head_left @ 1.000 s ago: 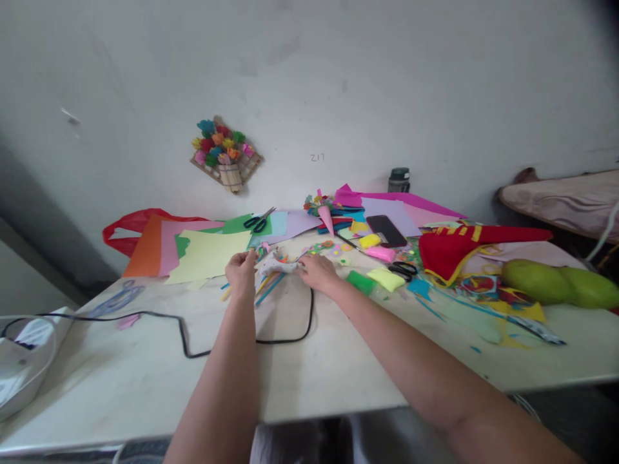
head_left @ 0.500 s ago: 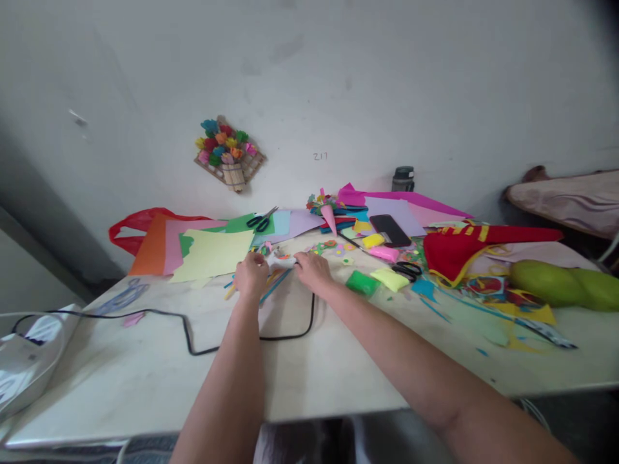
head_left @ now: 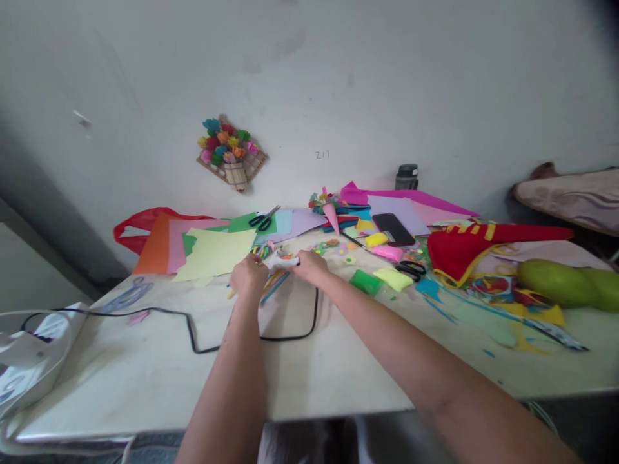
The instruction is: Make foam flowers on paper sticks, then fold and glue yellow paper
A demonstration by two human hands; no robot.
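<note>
My right hand [head_left: 312, 267] is closed around the back end of a white glue gun [head_left: 283, 261] with a bit of orange on it. A black cord [head_left: 316, 314] runs from beneath that hand across the table. Just left of the gun's front, my left hand [head_left: 248, 276] has its fingers curled in; whatever they pinch is too small to make out. Blue and yellow paper strips [head_left: 275, 285] lie on the table between and under the hands. Behind the left hand is a pale yellow sheet [head_left: 215, 252].
Coloured sheets and dark scissors [head_left: 264, 220] lie at the back. To the right are a phone [head_left: 394, 229], clay packets [head_left: 366, 282], black scissors [head_left: 411, 269], a red cloth [head_left: 452, 254] and a green object [head_left: 556, 283]. A white power strip [head_left: 62, 335] stands at the left edge.
The view has shifted slightly, so the scene sits a little further right. Both hands stay close together at the glue gun, nearly in the same place.
</note>
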